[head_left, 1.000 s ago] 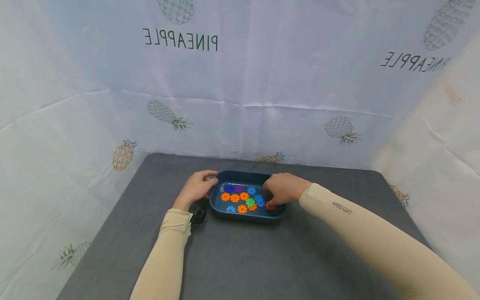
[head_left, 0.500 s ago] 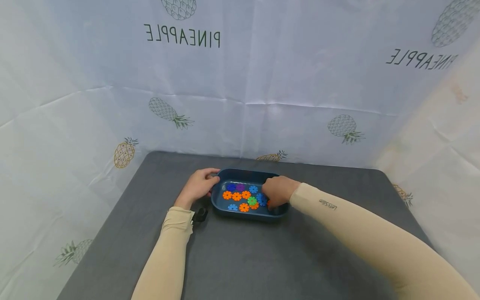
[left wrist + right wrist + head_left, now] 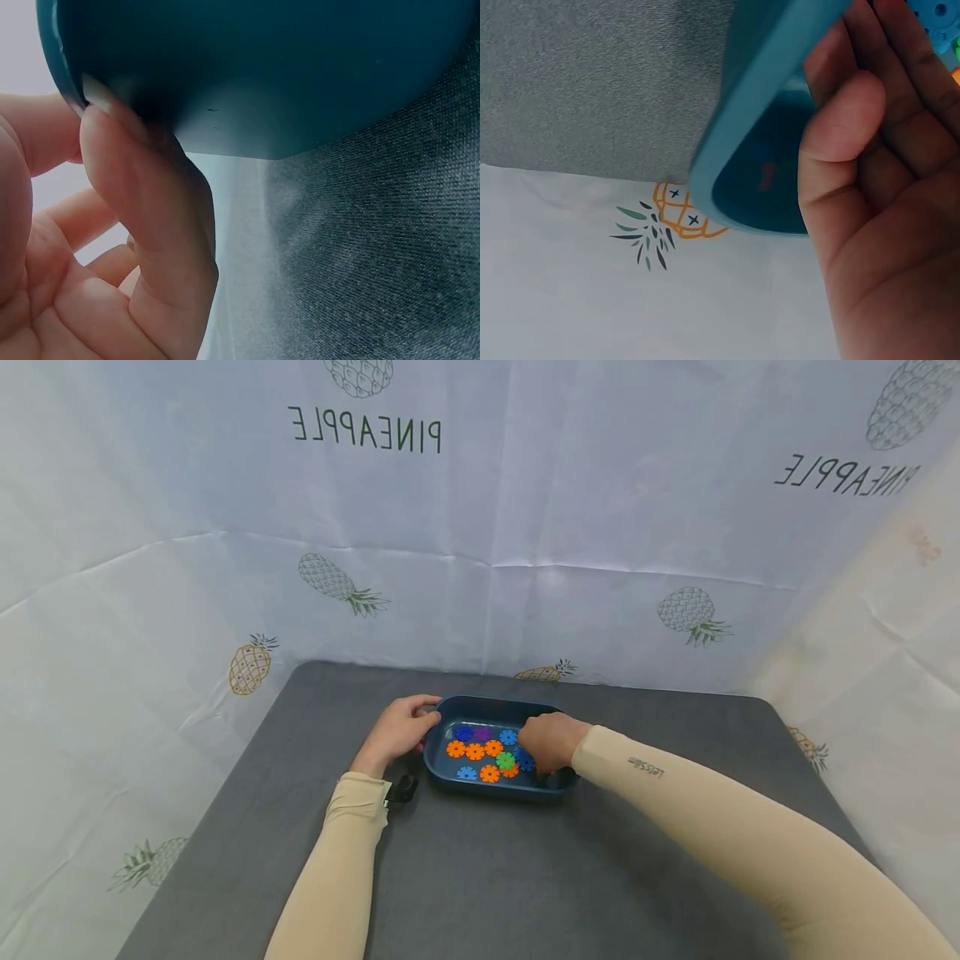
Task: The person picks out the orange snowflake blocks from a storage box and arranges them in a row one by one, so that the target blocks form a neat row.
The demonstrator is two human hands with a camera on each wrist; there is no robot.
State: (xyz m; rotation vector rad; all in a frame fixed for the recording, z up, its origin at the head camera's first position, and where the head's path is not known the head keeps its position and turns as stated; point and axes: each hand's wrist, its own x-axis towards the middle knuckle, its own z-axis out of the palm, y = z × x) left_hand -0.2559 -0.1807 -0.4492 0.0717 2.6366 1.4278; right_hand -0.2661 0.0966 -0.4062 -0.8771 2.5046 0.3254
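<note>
A dark blue tray (image 3: 495,791) stands on the table, holding notched plastic snowflake discs: orange (image 3: 456,749), green (image 3: 506,761), purple (image 3: 482,733) and blue (image 3: 467,772). At its left end my left hand (image 3: 397,727) pinches the rim; the left wrist view shows the thumb (image 3: 127,142) against the wall. My right hand (image 3: 553,739) reaches into the right end with fingers pointing down, over an orange disc mostly hidden beneath them. Seen from the right wrist, the thumb (image 3: 847,120) is bent beside the fingers, just inside the rim (image 3: 727,127). Whether they grip a disc, I cannot tell.
Grey cloth covers the table (image 3: 480,877). Behind it hangs a pale curtain (image 3: 480,510) printed with pineapples, and its side panels flank the table. A small black device (image 3: 403,788) sits at my left wrist, close to the tray's left end.
My right hand has shifted a little left within the tray, and the orange disc at its fingertips is now mostly covered. The left hand keeps its place on the rim.
</note>
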